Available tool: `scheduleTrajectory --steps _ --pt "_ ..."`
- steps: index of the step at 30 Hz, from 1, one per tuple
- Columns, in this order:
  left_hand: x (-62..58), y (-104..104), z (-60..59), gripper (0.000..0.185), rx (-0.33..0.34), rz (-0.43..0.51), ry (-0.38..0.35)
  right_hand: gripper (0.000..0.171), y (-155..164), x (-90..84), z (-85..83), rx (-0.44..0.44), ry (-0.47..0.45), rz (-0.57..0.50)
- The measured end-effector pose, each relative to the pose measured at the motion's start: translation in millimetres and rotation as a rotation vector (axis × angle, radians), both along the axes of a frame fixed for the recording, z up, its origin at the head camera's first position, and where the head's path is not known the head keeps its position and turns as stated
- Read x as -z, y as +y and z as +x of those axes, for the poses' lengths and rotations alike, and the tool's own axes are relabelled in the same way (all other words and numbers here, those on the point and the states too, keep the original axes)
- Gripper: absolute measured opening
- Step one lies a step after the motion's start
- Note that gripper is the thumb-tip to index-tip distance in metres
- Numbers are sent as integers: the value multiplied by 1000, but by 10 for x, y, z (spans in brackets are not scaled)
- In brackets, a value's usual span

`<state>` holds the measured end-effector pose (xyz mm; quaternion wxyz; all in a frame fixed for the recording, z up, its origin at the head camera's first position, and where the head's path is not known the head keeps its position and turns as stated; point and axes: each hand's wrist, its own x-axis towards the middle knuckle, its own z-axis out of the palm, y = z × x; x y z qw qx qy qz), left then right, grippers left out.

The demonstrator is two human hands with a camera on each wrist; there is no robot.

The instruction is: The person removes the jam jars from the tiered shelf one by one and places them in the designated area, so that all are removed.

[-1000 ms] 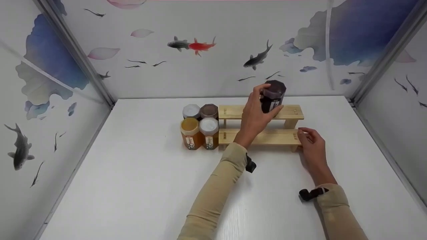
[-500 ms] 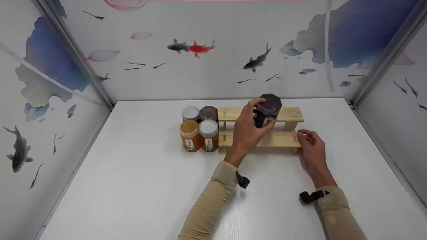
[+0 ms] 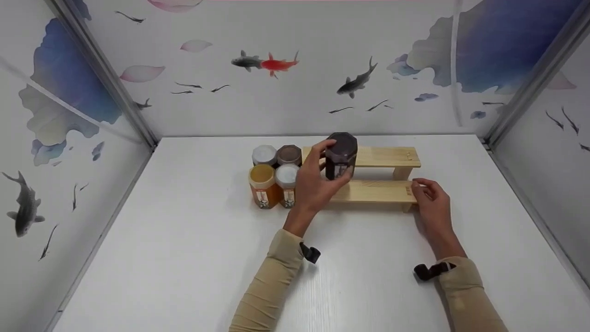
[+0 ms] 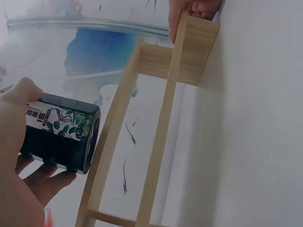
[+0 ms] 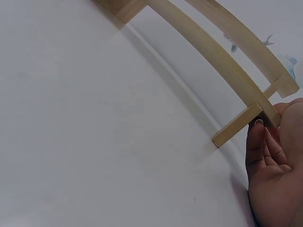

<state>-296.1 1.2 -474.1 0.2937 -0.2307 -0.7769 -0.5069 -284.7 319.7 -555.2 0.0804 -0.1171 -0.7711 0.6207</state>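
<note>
Left hand [image 3: 313, 186] grips the dark hexagonal jar [image 3: 341, 157] upright, centre frame, over the two-step wooden rack [image 3: 382, 191]; right hand [image 3: 431, 200] pinches the rack's right end.

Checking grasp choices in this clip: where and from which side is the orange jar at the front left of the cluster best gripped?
Probably round the orange jar's body just under its lid, coming from its front or left. Those faces are free, while the white-lidded jar stands against its right and the grey-lidded jar behind. It stands upright, so a side wrap like the left hand's on the dark jar suits.
</note>
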Motion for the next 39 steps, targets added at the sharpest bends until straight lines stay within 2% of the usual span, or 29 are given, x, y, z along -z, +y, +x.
scheduleTrajectory --steps 10,21,26,33,39 --pt "-91 -459 -12 69 -102 24 57 57 -11 11 9 -18 -7 17" --pt "-34 -1015 -44 69 -140 31 120 57 -10 -25 37 -23 -15 2" --pt "-35 -1280 -49 70 -153 51 123 60 -14 -38 33 -11 -5 -25" --pt "-58 -1614 -31 70 -225 94 129 59 -12 -39 35 -12 -4 -53" --pt "-49 -1869 50 71 -306 99 106 61 -8 -18 24 -23 -12 -97"
